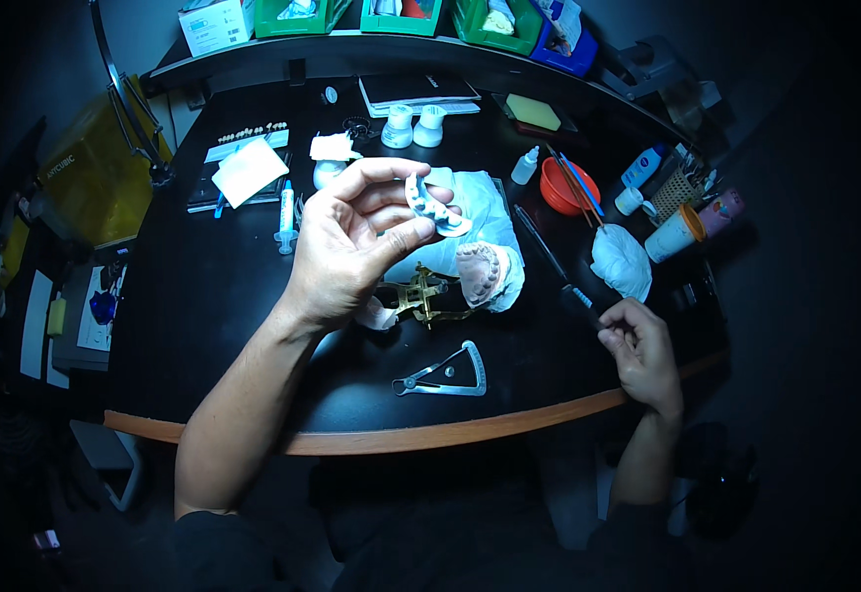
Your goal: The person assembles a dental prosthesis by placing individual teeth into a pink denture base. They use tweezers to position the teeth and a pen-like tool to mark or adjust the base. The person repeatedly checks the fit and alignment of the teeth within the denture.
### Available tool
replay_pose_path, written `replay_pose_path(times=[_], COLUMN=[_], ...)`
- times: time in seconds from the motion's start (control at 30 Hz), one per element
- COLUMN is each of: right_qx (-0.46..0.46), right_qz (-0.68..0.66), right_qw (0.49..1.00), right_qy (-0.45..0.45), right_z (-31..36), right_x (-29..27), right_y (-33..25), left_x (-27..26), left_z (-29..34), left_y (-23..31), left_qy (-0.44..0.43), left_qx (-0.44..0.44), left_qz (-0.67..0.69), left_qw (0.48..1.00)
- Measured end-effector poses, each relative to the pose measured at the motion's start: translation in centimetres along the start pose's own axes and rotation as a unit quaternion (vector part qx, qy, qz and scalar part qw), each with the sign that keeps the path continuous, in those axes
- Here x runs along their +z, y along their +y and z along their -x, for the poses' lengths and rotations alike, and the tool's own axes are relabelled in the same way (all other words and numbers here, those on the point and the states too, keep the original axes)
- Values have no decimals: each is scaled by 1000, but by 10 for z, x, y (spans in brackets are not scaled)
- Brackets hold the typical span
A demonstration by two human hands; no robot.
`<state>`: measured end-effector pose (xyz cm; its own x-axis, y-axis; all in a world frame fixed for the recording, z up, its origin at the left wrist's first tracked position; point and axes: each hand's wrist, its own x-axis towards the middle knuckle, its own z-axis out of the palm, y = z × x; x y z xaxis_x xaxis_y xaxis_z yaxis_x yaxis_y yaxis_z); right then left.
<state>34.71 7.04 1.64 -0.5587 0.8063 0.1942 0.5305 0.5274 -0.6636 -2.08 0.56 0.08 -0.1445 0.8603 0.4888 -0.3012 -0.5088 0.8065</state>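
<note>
Raised over the desk, my left hand (346,242) pinches a small pale, curved dental piece (436,210) with tooth shapes between thumb and fingers. Below and right of it, a plaster dental model (480,273) with a row of teeth rests on crumpled white wrapping. A brass-coloured dental articulator (420,296) stands beside the model, partly behind my left wrist. At the desk's right front, my right hand (639,353) is closed round the near end of a slim black pen-like tool (554,255). A metal caliper (447,379) lies near the front edge.
An orange-red bowl (568,187) with sticks across it, a small dropper bottle (525,165) and a white cloth bundle (621,260) stand right. Two white jars (413,127) are at the back. A syringe (287,219) lies left. Green bins (297,16) line the shelf.
</note>
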Motion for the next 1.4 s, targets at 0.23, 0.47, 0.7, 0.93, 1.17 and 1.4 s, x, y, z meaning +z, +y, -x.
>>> replay_pose_path(times=[0.23,0.47,0.7,0.93,1.17,1.4], right_qx=[-206,-239,-281,-296,-292,-361], right_qz=[-292,-488,-376,-326,-282,-146], right_qw=[931,839,882,897,912,912], right_qy=[78,-32,28,42,56,126], right_z=[-40,-87,-88,-86,-86,-88], right_x=[21,55,82,85,91,90], right_y=[-60,-94,-87,-74,-74,-71], left_x=[2,4,9,12,15,15], left_z=[2,4,6,8,8,7], left_y=[-1,-2,-1,-5,-6,-6], left_qy=[-27,-25,-32,-22,-5,-4], left_qx=[-29,-48,-73,-84,-86,-72], left_qz=[12,31,40,34,28,20], left_qw=[999,998,996,996,996,997])
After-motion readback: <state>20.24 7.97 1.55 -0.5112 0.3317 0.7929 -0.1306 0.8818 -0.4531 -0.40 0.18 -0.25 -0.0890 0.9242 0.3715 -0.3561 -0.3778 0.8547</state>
